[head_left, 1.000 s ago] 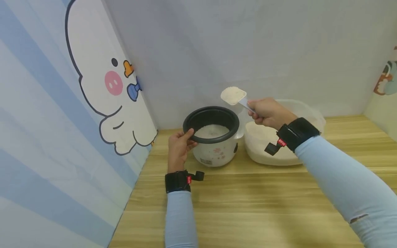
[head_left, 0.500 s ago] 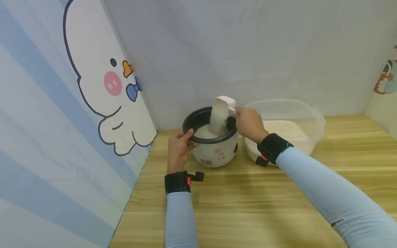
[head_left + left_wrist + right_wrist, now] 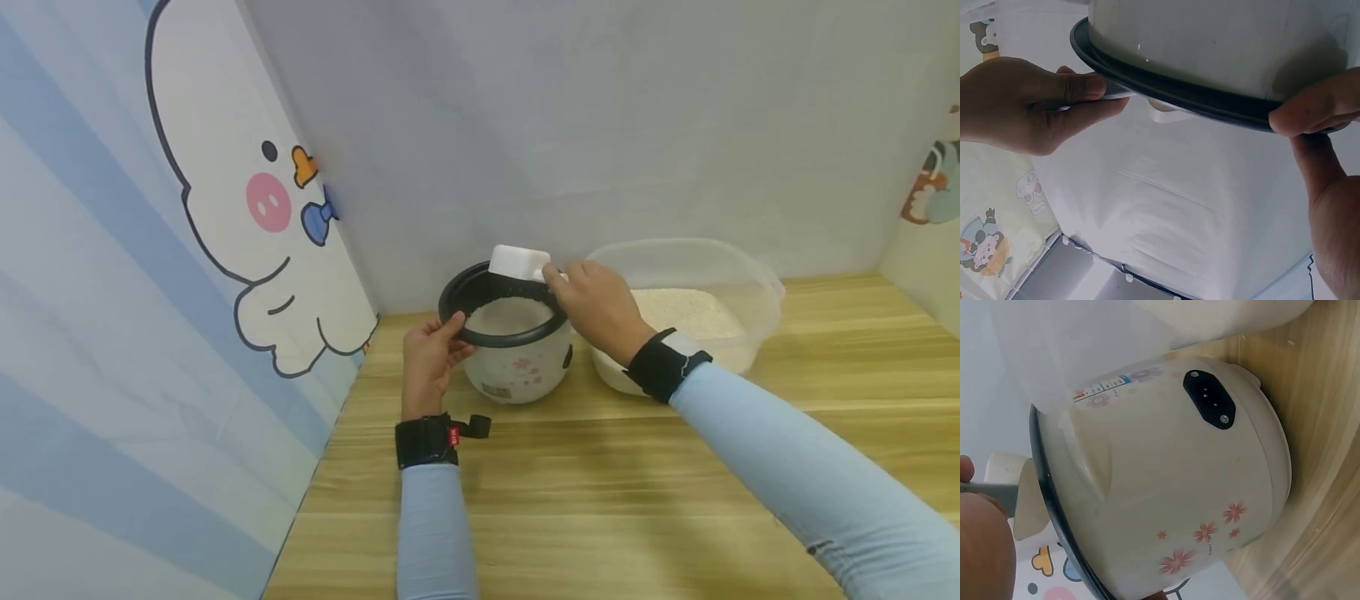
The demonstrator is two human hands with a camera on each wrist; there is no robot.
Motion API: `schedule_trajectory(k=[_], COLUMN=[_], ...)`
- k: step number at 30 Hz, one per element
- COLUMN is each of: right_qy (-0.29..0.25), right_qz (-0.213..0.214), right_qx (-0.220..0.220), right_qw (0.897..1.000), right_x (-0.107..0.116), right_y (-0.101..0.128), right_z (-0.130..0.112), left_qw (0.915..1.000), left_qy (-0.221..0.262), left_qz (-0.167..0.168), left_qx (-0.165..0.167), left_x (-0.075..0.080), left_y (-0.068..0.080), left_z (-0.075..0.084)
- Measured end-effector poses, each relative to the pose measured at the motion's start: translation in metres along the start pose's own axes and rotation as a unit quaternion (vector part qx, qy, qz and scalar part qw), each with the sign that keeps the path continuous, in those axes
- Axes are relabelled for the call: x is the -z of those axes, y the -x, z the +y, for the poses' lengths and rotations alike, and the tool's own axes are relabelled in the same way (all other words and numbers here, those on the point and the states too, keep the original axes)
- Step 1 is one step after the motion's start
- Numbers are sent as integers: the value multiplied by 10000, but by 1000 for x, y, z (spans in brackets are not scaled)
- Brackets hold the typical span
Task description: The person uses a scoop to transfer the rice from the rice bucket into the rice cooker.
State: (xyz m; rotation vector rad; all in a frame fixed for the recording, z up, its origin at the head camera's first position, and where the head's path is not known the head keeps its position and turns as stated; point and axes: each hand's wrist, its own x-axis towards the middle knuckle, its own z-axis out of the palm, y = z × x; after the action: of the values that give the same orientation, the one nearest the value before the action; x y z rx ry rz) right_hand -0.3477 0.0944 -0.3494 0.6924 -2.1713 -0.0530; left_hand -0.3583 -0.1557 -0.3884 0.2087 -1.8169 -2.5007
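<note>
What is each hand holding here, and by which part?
The left hand grips the rice cooker by its black rim. The right hand pinches the white scoop by its handle, tipped over the cooker.

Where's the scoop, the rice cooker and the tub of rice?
scoop (image 3: 517,260), head view, its upturned back.
rice cooker (image 3: 517,372), head view, its flowered side.
tub (image 3: 757,279), head view, its clear right wall.

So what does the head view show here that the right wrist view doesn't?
Only the head view shows the clear plastic tub of rice, the left hand on the cooker's rim, and rice inside the pot. Only the right wrist view shows the black power socket on the cooker's side. Both show the white flowered rice cooker and the white plastic scoop at its black rim.
</note>
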Motion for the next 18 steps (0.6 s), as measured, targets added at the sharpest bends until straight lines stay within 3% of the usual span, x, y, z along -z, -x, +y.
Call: schedule_trajectory(k=[2,5,10,18], right_qy=[-92,-539,-1404,-1251], right_qz=[18,-216,-807,-1028], right_qx=[-11,-494,-1562,-2082], right_qw=[10000,9971,9744,9646], right_x=[0,4,18,27], right_y=[1,2,4,18], right_z=[1,5,17,57], left_qw=[10000,10000,10000,9999], left_qy=[-14,3,26,66], left_qz=[1,-14,-33,-33], left_qx=[2,20,45,67], left_x=[1,1,1,1], left_y=[0,-1,0,0], left_z=[0,0,0,1])
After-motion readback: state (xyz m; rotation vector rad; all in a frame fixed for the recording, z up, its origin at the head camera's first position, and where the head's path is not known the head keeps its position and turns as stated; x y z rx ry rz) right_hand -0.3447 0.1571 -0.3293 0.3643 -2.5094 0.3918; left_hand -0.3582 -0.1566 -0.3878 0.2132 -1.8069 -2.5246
